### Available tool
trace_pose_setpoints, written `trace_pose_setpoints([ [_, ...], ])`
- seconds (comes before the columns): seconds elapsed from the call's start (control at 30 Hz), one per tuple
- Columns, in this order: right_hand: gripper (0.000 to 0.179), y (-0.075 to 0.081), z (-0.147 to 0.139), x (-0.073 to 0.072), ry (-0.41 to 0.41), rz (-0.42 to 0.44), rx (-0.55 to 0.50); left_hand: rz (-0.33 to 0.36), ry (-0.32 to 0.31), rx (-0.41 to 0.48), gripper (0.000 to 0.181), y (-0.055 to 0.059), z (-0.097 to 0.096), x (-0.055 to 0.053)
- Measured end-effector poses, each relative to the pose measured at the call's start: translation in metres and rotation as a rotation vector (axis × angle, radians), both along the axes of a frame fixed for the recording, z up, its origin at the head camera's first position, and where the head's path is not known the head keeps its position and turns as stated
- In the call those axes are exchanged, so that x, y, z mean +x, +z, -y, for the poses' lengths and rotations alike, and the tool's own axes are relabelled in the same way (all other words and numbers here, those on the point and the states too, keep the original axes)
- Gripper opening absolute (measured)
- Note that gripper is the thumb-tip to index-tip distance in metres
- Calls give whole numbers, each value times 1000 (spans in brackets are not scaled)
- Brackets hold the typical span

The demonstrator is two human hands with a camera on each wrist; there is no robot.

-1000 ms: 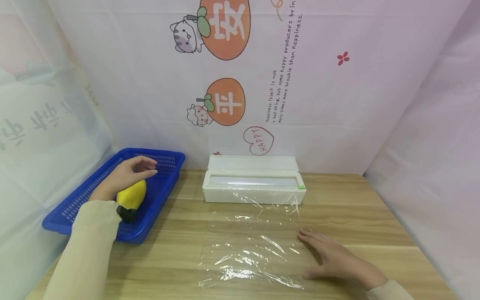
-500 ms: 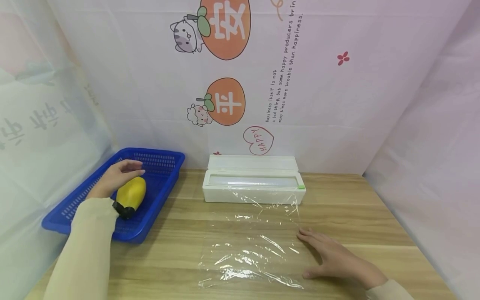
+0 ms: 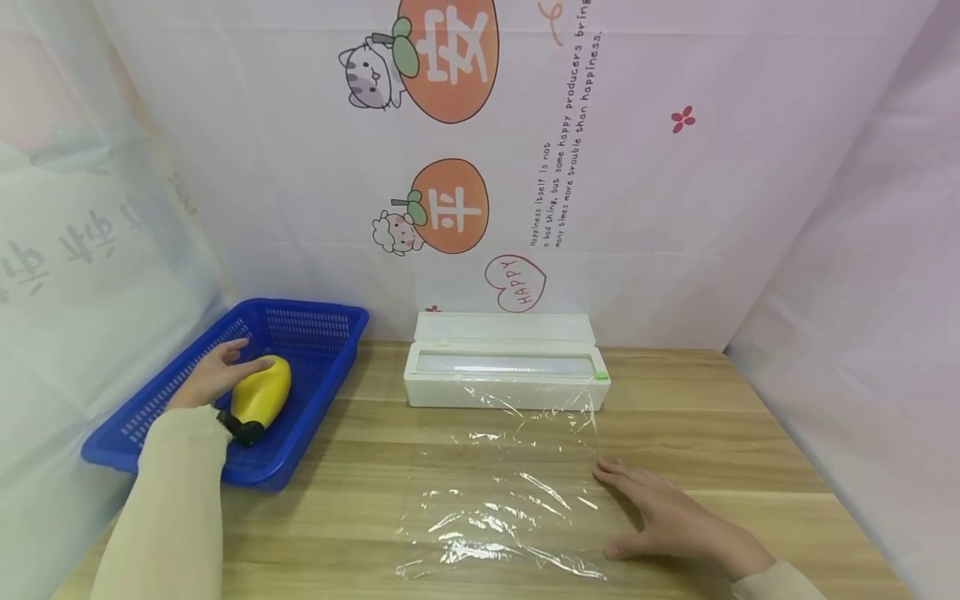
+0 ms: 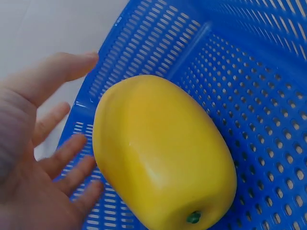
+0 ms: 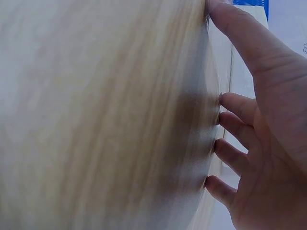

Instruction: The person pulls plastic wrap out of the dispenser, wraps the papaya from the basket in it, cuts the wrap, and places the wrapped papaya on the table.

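In the head view, my left hand [image 3: 212, 375] is inside the blue basket [image 3: 315, 417], beside a smooth yellow oval fruit [image 3: 264, 392]. The left wrist view shows the fruit with a small green stem end [image 4: 193, 217]; thumb and fingers are spread along one side of it, not wrapped round it. My right hand [image 3: 671, 518] rests its fingertips on the table, fingers apart, at the right edge of a sheet of clear cling film [image 3: 495, 508]. That sheet stretches toward me from a white cling film box [image 3: 502, 392], whose lid [image 3: 506, 327] stands raised.
A wooden table [image 3: 712, 417] bears everything. White printed cloth [image 3: 637, 208] hangs close behind the box, and more cloth closes off both sides. A green slider [image 3: 602, 376] sits at the box's right end. The basket stands against the left cloth.
My left hand has moved left and lower into the basket, from above the fruit to its side, uncovering more of it. The right hand and film have stayed put.
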State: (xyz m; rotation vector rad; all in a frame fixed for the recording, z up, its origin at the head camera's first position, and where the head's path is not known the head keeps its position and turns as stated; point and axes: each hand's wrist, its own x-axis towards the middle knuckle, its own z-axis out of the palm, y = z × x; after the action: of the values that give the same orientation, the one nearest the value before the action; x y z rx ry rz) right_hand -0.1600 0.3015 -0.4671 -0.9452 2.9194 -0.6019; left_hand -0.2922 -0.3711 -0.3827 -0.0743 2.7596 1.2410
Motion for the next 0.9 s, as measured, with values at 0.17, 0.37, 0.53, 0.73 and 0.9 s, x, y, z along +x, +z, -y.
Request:
trace_pose_setpoints([
  [0.17,103,0,1,0,5,-5,1,116,-20,-13,110,-3,4,1],
  [0.37,103,0,2,1,3,-10,1,235,-10,10,111,1,1,7],
  [0.53,103,0,1,0,-2,-7,0,244,-19,-6,107,3,0,9],
  [0.73,103,0,1,1,-7,-4,-4,228,-22,-14,107,2,-1,7],
  [0.9,103,-1,0,1,-8,-12,-8,163,-34,-35,107,2,-3,0],
])
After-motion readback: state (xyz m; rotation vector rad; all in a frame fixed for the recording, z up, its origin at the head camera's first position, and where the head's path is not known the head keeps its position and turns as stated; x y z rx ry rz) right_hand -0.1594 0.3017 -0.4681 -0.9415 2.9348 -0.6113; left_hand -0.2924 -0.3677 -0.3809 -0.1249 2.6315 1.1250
